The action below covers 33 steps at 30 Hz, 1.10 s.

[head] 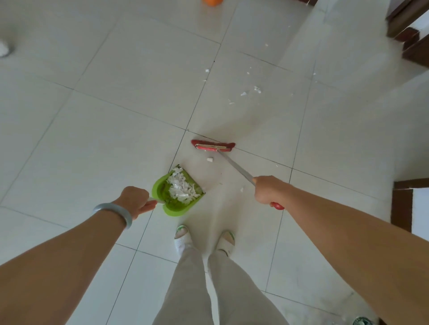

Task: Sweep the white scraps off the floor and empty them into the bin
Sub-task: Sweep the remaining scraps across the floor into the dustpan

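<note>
A green dustpan (162,192) sits on the white tiled floor in front of my feet, holding a heap of white scraps (181,188). My left hand (135,201) grips its pale handle. My right hand (270,190) grips the metal shaft of a red broom, whose head (213,146) rests on the floor beyond the pan. One scrap (210,159) lies just behind the broom head. More loose scraps (249,91) are scattered farther ahead to the right. No bin is recognisable in view.
Dark wooden furniture legs (408,25) stand at the upper right, and another dark wooden piece (402,204) at the right edge. An orange object (212,2) sits at the top edge. A white thing (4,47) lies at the far left.
</note>
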Available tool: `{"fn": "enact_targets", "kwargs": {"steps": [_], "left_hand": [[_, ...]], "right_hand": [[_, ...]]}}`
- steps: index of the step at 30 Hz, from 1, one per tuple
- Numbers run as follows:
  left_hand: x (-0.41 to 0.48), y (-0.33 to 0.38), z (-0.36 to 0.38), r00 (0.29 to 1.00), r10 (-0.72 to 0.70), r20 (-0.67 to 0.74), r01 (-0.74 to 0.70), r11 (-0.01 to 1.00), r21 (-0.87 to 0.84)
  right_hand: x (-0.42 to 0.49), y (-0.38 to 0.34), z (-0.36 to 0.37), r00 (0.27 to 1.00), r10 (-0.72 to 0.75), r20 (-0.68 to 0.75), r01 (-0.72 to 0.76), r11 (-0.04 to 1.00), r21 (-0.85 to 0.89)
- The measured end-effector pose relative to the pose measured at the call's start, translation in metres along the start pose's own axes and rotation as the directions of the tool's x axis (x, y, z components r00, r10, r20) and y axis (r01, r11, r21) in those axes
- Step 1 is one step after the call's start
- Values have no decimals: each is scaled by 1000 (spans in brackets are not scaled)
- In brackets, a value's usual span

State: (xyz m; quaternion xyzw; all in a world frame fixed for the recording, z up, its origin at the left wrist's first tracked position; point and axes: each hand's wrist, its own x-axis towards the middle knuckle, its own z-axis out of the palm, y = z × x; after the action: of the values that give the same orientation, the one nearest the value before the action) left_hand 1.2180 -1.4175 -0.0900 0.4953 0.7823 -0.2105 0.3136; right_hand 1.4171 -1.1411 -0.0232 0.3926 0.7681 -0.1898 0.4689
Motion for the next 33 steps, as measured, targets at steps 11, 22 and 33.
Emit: {"fn": "enact_targets", "kwargs": {"steps": [11, 22, 33], "left_hand": [[10, 53, -45, 997, -78, 28, 82, 976, -201], [62, 144, -86, 834, -379, 402, 438, 12, -899], [90, 184, -96, 847, -359, 393, 398, -62, -915]], "right_hand": [[-39, 110, 20, 998, -66, 0, 65, 971, -230], [-31, 248, 45, 980, 179, 87, -198, 930, 310], [18, 282, 24, 916, 380, 131, -384, 732, 563]]}}
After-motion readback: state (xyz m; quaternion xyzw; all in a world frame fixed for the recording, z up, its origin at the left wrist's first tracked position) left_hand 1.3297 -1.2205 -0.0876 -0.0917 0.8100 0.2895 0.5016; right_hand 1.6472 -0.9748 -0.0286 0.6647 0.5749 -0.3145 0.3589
